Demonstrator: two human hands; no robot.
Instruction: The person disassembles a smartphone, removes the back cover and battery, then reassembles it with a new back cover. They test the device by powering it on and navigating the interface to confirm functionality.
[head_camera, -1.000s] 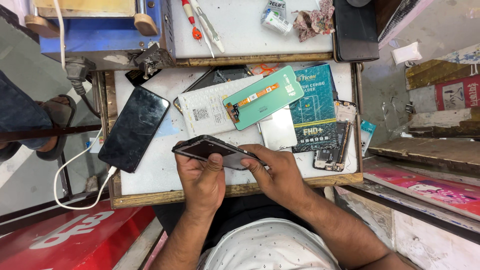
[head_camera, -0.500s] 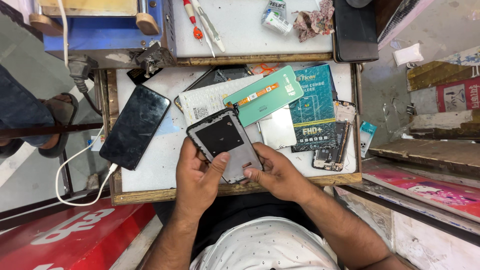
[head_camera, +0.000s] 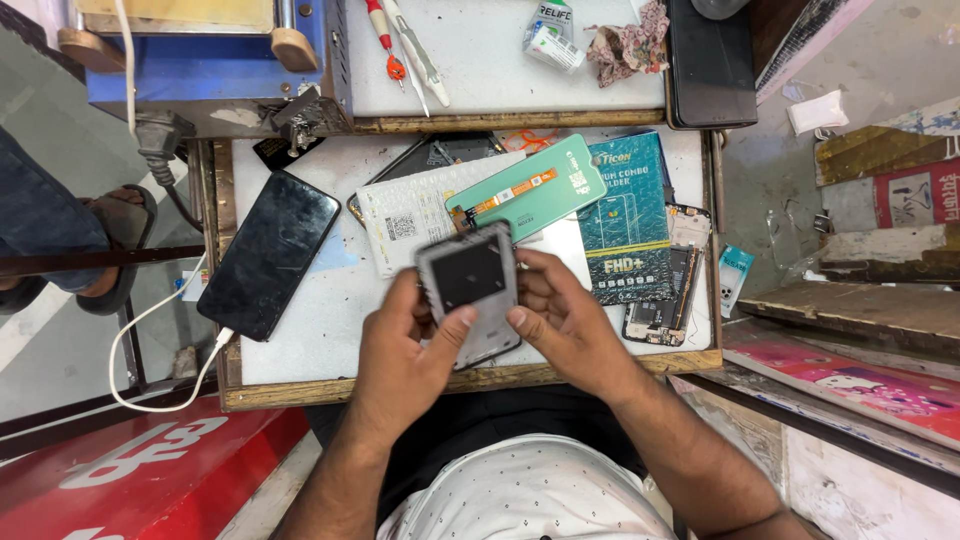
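Far left on desk (head_camera: 330, 330): black phone (head_camera: 268, 254) on white cable, untouched. Centre near: I see left hand (head_camera: 405, 350) and right hand (head_camera: 560, 320) both pinching grey phone frame (head_camera: 470, 292), lifted above desk, slightly blurred. I'd judge: thumbs on edges, keep frame level. Right: teal box (head_camera: 628, 230), bare circuit board (head_camera: 668, 300).

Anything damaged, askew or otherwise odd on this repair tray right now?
Yes. The phone body held by the left hand and right hand has no back cover, so its dark inside shows. A stripped phone with bare circuitry lies at the tray's right edge. Packets overlap untidily.
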